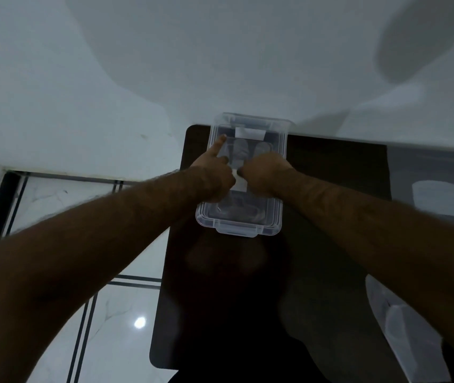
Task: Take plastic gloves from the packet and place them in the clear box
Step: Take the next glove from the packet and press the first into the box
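Observation:
The clear box (281,172) stands open on the dark table (330,167), its far end against the white wall. Both my hands are inside it, side by side. My left hand (214,172) has its index finger stretched toward the box's far left corner, the other fingers curled. My right hand (264,172) is closed like a fist. Between the two hands they pinch a white strip of the plastic gloves (240,183). The see-through gloves (243,150) lie flat on the box's floor beyond the hands. A second white strip shows at the far end.
A pale, flat, packet-like sheet (441,201) lies at the table's right side. A translucent plastic piece (402,327) lies at the near right, partly behind my right forearm. White tiled floor (120,313) is left of the table.

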Demonstrator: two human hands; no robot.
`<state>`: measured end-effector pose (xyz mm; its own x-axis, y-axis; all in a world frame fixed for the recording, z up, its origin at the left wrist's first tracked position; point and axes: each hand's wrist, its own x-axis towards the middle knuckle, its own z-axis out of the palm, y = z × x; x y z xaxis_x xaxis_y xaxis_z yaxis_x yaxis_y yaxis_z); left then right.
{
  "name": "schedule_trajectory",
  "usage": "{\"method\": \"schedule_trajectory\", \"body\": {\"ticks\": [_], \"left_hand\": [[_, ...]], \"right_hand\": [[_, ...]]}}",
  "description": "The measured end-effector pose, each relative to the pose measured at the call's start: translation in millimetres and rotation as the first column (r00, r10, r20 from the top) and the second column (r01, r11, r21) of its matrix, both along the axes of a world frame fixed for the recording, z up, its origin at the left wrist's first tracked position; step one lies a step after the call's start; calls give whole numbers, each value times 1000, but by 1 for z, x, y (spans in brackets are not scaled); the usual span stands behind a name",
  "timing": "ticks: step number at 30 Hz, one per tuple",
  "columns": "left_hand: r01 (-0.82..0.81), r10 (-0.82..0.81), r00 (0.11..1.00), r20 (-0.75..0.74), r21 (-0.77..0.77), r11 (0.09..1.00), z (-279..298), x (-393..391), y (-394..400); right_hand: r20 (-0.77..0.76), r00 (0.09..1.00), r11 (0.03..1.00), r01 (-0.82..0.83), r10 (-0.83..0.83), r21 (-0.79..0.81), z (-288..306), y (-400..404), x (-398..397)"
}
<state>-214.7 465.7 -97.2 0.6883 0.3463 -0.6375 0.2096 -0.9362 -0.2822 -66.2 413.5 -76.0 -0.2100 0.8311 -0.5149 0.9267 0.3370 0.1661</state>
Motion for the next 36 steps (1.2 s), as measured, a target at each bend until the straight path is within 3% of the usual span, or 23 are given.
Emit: {"method": "schedule_trajectory", "body": {"ticks": [2,9,18,23,27,31,36], "left_hand": [[3,-3,999,45,10,1000,3,0,-6],[-44,47,999,22,-135,990,4,-5,-36],[-106,133,981,141,-183,977,9,-18,-43],[-186,191,981,24,-150,971,9,-20,-43],[-178,178,984,-7,-137,975,15,-19,-42],[-156,168,979,114,-107,982,40,-15,-49],[-110,124,938,325,-59,992,74,-22,-83]], "right_hand": [[-52,995,990,88,-83,108,4,13,3],[4,991,991,130,-130,-23,-2,50,8],[-55,988,984,150,-145,97,12,29,8],[165,979,993,-113,119,-47,-3,-13,3],[200,979,983,-1,39,-186,-8,-26,4],[109,994,995,-23,33,-92,19,-41,10],[-205,979,977,53,-9,208,48,-112,41]]}}
